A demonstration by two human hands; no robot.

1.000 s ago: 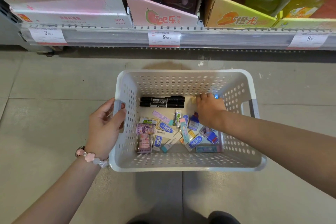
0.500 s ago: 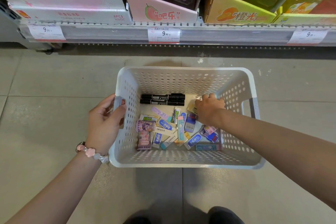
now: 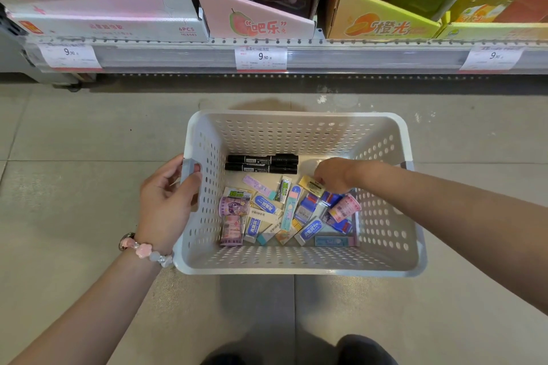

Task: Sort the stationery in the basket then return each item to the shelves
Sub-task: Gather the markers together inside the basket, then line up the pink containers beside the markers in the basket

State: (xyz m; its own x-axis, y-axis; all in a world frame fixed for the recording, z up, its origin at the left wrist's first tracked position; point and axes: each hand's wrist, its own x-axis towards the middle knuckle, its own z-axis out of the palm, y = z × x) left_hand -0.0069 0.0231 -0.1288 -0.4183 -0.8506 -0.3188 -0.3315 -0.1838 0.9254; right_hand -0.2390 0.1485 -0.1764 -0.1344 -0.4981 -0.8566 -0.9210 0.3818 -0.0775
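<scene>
The right hand's [image 3: 333,175] fingers curled down onto a yellow eraser [image 3: 311,185], apparently pinching its near end at the basket's [image 3: 296,268] floor, just right of two black markers [image 3: 262,163]. Small, light and stiff in a slick wrapper, it likely suited a pinch across its short sides. The left hand [image 3: 167,201] gripped the basket's side handle [image 3: 186,167].

Sorting through my basket on the shop floor

My left hand [image 3: 169,201] grips the white basket [image 3: 296,267] by its side handle; my right hand [image 3: 333,175] pinches a yellow eraser [image 3: 311,185] beside two black markers [image 3: 262,163].
</scene>
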